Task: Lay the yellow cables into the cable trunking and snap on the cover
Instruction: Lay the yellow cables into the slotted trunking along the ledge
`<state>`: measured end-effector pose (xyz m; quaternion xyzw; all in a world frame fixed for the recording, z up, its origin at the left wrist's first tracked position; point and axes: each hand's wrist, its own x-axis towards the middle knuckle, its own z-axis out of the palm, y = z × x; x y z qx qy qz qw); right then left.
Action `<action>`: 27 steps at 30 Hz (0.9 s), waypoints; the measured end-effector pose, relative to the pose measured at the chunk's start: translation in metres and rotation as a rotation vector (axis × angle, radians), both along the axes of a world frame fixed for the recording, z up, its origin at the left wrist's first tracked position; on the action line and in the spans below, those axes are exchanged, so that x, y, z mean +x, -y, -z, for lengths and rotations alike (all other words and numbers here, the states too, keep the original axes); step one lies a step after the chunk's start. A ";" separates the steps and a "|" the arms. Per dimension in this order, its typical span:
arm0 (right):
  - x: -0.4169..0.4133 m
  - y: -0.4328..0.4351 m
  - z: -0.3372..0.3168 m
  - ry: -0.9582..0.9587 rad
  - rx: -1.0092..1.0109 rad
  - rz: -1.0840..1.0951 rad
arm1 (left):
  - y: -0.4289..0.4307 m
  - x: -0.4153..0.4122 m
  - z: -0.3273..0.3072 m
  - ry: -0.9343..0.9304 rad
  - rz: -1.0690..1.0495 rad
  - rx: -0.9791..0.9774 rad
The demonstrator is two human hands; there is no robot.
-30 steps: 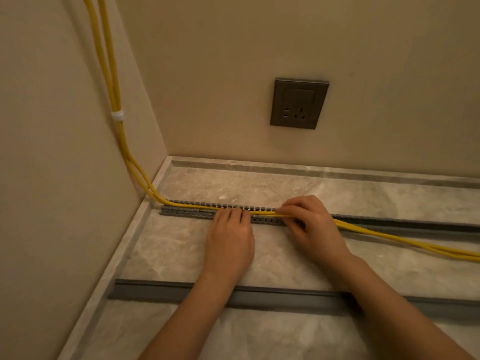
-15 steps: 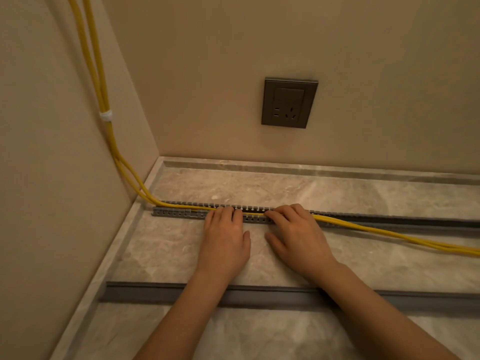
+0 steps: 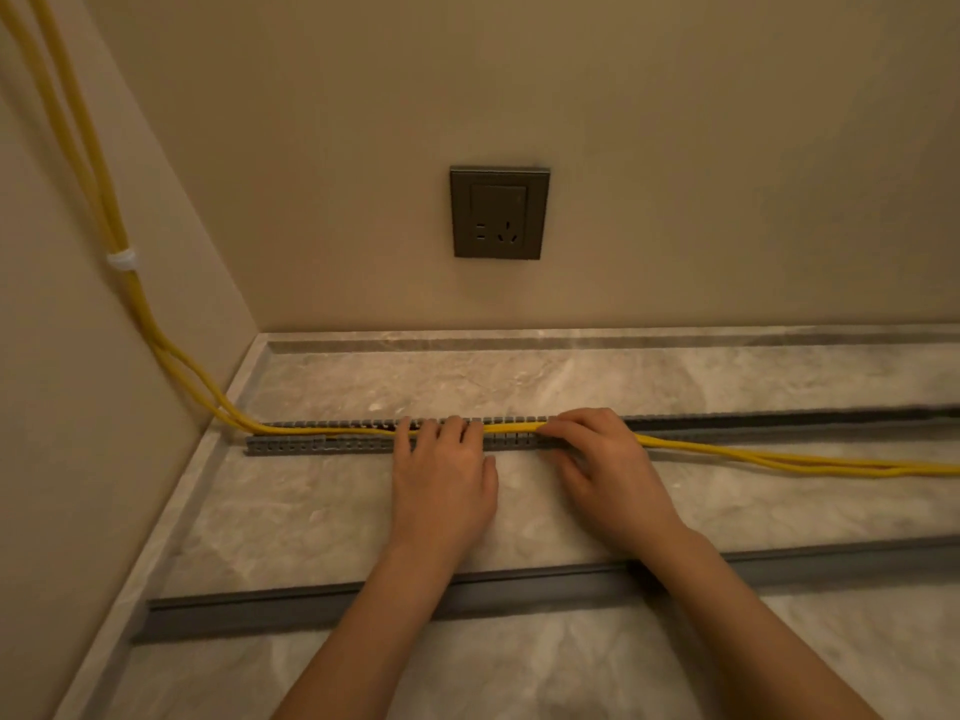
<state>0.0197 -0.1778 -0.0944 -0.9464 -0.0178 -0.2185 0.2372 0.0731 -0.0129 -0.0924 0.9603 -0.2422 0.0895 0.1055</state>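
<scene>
Two yellow cables (image 3: 779,459) come down the left wall and enter the grey slotted trunking (image 3: 311,443) on the marble floor. They lie inside it up to my hands. My left hand (image 3: 441,480) presses its straight fingers down on the cables in the trunking. Just to its right, my right hand (image 3: 608,470) lays bent fingers over the cables, with the thumb on the floor in front. Past that hand the cables leave the trunking and trail over the floor to the right. The long grey cover (image 3: 519,589) lies on the floor nearer me, under both forearms.
A grey wall socket (image 3: 498,213) sits on the back wall above the trunking. A white tie (image 3: 122,259) binds the cables on the left wall. The walls meet in a corner at left, and a raised marble border (image 3: 519,339) runs along them.
My right hand went from pinching the cables to laying its fingers over them, a little further left. The cables to its right sank lower. My left hand stayed pressing.
</scene>
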 end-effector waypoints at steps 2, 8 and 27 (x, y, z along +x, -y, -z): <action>-0.004 0.008 -0.001 0.010 0.012 0.017 | 0.016 -0.007 0.000 -0.012 0.070 -0.030; -0.026 0.038 -0.001 -0.002 0.001 0.087 | 0.048 -0.025 -0.001 -0.033 0.096 -0.046; -0.044 0.113 -0.006 0.018 0.003 0.366 | 0.062 -0.031 0.004 -0.014 -0.034 0.112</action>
